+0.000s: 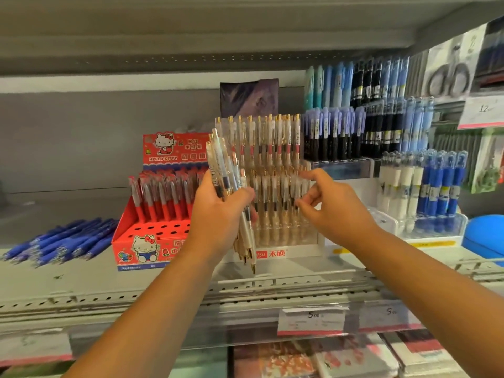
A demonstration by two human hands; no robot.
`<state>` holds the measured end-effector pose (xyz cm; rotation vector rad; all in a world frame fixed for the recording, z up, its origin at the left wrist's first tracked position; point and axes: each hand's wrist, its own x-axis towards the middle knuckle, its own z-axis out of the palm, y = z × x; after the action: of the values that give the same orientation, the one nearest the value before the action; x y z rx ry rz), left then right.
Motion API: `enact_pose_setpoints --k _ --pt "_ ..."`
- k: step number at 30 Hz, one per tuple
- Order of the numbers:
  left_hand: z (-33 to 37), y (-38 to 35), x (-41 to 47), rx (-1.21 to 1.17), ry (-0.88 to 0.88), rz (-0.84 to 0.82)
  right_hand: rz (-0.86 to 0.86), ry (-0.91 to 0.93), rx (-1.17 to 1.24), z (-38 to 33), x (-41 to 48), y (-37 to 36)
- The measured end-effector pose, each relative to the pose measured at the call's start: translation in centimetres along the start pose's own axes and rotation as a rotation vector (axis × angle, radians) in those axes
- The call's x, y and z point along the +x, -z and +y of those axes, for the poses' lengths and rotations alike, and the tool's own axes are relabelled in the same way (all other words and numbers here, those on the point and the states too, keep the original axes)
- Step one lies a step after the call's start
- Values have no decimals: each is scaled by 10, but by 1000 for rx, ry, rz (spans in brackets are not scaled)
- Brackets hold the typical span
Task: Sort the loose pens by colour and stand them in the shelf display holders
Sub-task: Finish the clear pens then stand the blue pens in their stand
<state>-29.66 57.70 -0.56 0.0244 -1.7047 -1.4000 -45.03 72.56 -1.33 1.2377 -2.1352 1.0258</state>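
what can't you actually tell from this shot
Head view: whether the right hand pinches a pen; its fingertips blur into the clear holder.
Free slots in that holder: hidden by the left hand and its bundle of pens.
Small print on the price label: blurred.
The blue object: cut off by the right edge.

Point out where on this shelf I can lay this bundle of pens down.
Bare shelf lies back left, between the loose blue pens, the red box and the rear wall. A second strip runs along the front edge before the clear holder. Right of that holder it is crowded with tiered pen racks.
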Motion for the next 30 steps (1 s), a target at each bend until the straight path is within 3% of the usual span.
enact_pose_setpoints --k 4,8,10,14,20,24,30 --pt "-2 -1 -1 3 -34 -47 31 -63 21 -2 0 4" --pt "-3 -2 -2 18 -49 -86 147 -42 226 -25 2 13" --pt "-4 -4 -1 19 -67 -99 45 -19 432 -46 3 14" --pt "-4 -4 -1 28 -114 -143 -268 -160 734 -79 5 6" --pt "-4 -3 -2 42 -115 -187 -318 -369 993 -80 6 3" --pt "-5 -5 -3 62 -118 -224 -296 -411 1030 -72 3 3" --pt "-2 -5 -6 94 -104 -160 -59 -366 851 -62 5 11"
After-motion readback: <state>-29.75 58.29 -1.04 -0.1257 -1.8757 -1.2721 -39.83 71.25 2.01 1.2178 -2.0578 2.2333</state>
